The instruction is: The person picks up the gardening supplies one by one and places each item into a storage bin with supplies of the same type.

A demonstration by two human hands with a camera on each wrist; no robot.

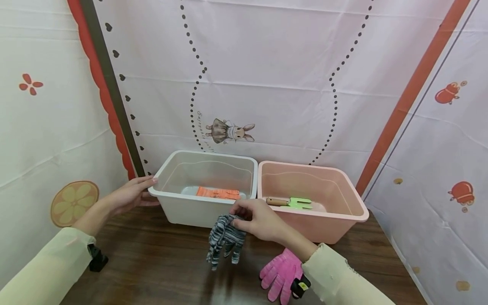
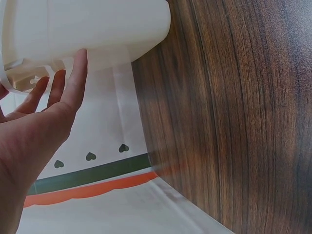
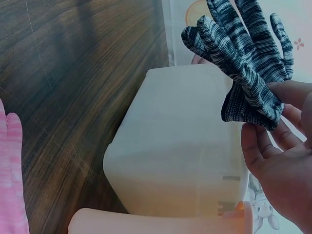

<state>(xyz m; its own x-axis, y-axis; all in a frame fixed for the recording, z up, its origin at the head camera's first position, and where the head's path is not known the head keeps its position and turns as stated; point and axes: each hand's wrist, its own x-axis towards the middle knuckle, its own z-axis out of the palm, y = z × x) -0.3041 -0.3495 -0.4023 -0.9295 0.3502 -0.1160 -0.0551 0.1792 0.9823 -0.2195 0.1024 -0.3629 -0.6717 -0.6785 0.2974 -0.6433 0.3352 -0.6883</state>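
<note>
At the left corner of the white bin, my left hand holds the rim. In the left wrist view the fingers of the left hand reach along the outside of the white bin, under its rim. My right hand pinches a black-and-grey striped knit glove by its cuff, in front of the white bin. The fingers of this striped glove hang free over the table. Inside the white bin lies an orange glove.
Against the white bin's right side stands a pink bin holding a green hand fork with a wooden handle. A pink glove with a black tab lies on the dark wooden table. Patterned cloth walls close off the back and sides.
</note>
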